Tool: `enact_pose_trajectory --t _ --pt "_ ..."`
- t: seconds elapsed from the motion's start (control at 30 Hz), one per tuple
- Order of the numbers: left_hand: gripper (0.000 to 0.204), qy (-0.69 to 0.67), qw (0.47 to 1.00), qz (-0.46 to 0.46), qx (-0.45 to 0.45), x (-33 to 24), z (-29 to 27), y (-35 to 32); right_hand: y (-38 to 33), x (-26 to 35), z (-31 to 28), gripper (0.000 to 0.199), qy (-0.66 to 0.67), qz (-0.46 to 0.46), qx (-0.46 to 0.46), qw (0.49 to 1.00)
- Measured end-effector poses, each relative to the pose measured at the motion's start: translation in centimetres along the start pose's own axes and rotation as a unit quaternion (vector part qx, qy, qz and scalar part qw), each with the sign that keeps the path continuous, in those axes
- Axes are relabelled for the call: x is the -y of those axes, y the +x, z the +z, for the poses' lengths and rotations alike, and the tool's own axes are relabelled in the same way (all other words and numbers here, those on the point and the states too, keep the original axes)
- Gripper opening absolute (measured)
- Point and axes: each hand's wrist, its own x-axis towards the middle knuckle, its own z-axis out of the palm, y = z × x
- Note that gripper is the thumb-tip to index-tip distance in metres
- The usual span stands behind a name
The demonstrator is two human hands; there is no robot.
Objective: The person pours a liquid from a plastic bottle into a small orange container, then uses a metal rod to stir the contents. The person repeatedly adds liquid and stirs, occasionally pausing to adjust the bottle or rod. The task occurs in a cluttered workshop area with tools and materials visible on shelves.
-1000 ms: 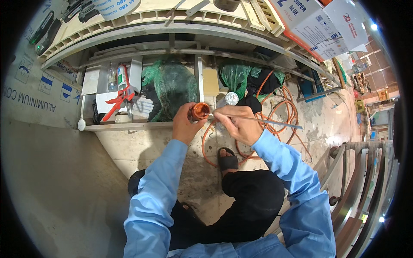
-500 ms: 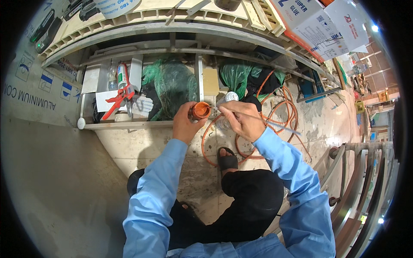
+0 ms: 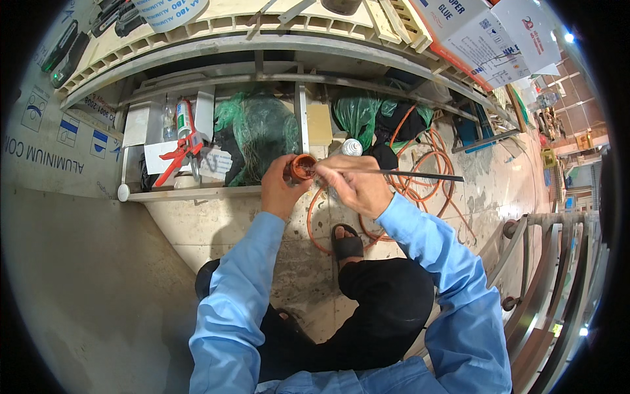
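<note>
My left hand [image 3: 278, 189] is closed around a small orange-brown jar [image 3: 302, 168], its open mouth facing up toward me. Reddish-brown matter shows inside it. Between the fingers of my right hand [image 3: 362, 189] is a long thin dark stick [image 3: 423, 175]. Its short end reaches to the jar's mouth; the long end sticks out to the right past my wrist. Whether that tip carries bristles is hidden by my fingers and the jar. Just beyond my right hand stands a bottle with a white ribbed top [image 3: 352, 147].
Under the workbench, a low frame [image 3: 216, 193] holds a red caulking gun [image 3: 178, 157] and green plastic bags [image 3: 262, 128]. An orange hose [image 3: 436, 154] lies coiled on the floor. On the bench stands a white carton [image 3: 479, 46]. A metal rack [image 3: 545, 282] is at the right.
My right hand has shifted slightly left, bringing the stick's tip into the jar's mouth. The stick's long end has swung away from me. The jar has moved slightly left.
</note>
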Motion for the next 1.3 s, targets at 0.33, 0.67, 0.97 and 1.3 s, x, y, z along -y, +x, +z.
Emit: enact_pose_trajectory --t 0.33,0.67,0.97,1.3 --pt "0.064 -0.011 1.0 -0.001 0.004 0.2 0.0 0.0 0.1 -1.0 -0.6 0.022 -0.034 0.019 -0.01 0.999" --pt "0.062 0.037 0.999 0.001 0.002 -0.6 0.1 -0.1 -0.3 -1.0 0.0 0.025 -0.01 0.037 -0.035 0.999" --pt "0.064 0.018 1.0 -0.012 0.001 -0.7 -0.2 -0.1 -0.3 -0.8 0.2 0.021 -0.038 0.015 -0.041 0.998" --pt "0.063 0.003 1.0 0.006 0.001 -0.5 -0.1 0.1 -0.5 -1.0 -0.2 0.023 -0.045 0.025 -0.06 0.997"
